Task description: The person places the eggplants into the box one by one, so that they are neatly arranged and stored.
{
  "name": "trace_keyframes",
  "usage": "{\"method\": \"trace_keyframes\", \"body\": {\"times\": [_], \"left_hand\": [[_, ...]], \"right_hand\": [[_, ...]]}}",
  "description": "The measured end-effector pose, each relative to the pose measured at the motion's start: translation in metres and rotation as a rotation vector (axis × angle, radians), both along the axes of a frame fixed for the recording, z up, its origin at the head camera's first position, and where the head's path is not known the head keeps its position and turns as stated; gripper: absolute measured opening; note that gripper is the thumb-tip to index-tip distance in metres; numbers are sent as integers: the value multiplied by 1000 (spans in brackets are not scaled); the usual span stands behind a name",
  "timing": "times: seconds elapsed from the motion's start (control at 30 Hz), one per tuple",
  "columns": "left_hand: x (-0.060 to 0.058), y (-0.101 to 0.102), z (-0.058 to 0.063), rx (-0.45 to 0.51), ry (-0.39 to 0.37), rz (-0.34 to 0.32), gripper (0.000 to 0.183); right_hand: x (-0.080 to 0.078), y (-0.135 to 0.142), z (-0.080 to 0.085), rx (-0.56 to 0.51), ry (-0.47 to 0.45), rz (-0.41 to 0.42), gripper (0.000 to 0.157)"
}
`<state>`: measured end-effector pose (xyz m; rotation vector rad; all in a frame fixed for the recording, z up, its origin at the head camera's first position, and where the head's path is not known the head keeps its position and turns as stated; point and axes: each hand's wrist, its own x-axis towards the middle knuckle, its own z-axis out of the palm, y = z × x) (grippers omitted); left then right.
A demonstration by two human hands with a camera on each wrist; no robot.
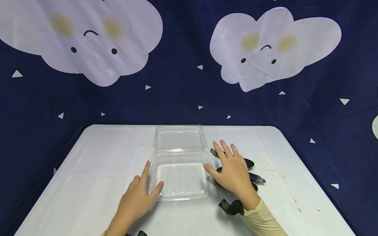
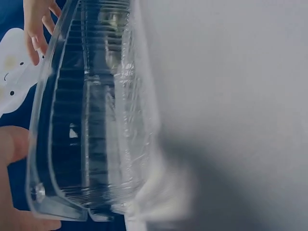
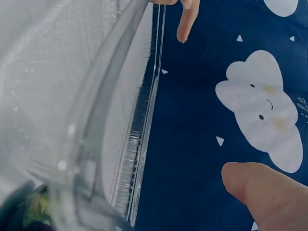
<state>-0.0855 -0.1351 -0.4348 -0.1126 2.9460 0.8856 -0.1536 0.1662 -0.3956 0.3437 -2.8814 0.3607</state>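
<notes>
A clear plastic clamshell container [image 1: 180, 198] lies with its lid [image 1: 180, 150] folded back on the table. My left hand [image 1: 138, 196] is at its front left corner, index finger stretched out and thumb over the near rim; whether it touches is unclear. On the other side my right hand [image 1: 233, 172] spreads its fingers above several long, dark purple things that look like eggplants [image 1: 257, 178], partly hiding them. The left wrist view shows the container wall [image 2: 72, 130] close up. In the right wrist view the right thumb [image 3: 255, 185] stands apart from the container [image 3: 86, 139].
A white cloth covers the table [image 1: 85, 183]. Behind it hangs a dark blue curtain [image 1: 177, 98] with clouds and small triangles. A black strap [image 1: 231, 207] is at the right wrist.
</notes>
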Motion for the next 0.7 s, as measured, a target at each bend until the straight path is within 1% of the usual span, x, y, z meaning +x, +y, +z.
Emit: {"method": "trace_keyframes", "body": {"times": [0.2, 0.33, 0.5, 0.6, 0.7], "left_hand": [[3, 3, -8, 23, -8, 32, 94], [5, 5, -13, 32, 18, 34, 96], [6, 7, -17, 24, 51, 54, 98], [5, 8, -19, 14, 53, 57, 103], [5, 8, -21, 16, 50, 45, 110]], "right_hand": [[0, 3, -1, 1, 9, 1, 86], [0, 4, -2, -1, 8, 2, 85], [2, 6, -5, -3, 1, 3, 86], [2, 7, -7, -5, 2, 2, 86], [1, 9, -7, -4, -2, -3, 87]]}}
